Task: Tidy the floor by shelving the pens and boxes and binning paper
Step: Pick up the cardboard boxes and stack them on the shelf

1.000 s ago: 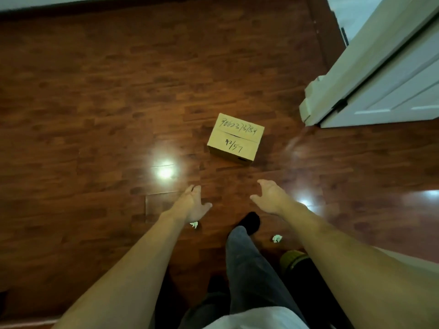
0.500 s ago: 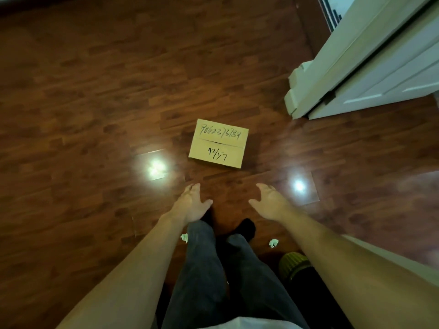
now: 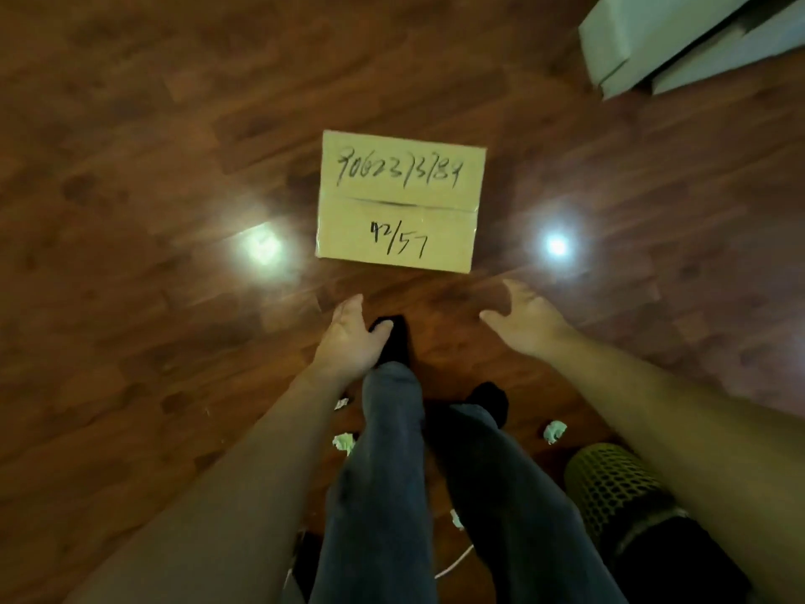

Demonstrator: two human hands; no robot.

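Observation:
A tan cardboard box with black handwritten numbers lies flat on the dark wood floor, straight ahead. My left hand hovers just short of its near left corner, fingers apart and empty. My right hand reaches toward its near right corner, also spread and holding nothing. Neither hand touches the box. Small crumpled paper scraps lie by my feet: one on the right, two others beside my left leg.
A green mesh bin stands at the lower right, partly behind my right arm. A white door and frame fill the top right corner. My legs in dark trousers and black socks stand below the box. A white cord lies near my feet.
I have stepped closer, so the box looks larger and sits nearer my hands. Both hands stay spread and have closed most of the distance to its near edge.

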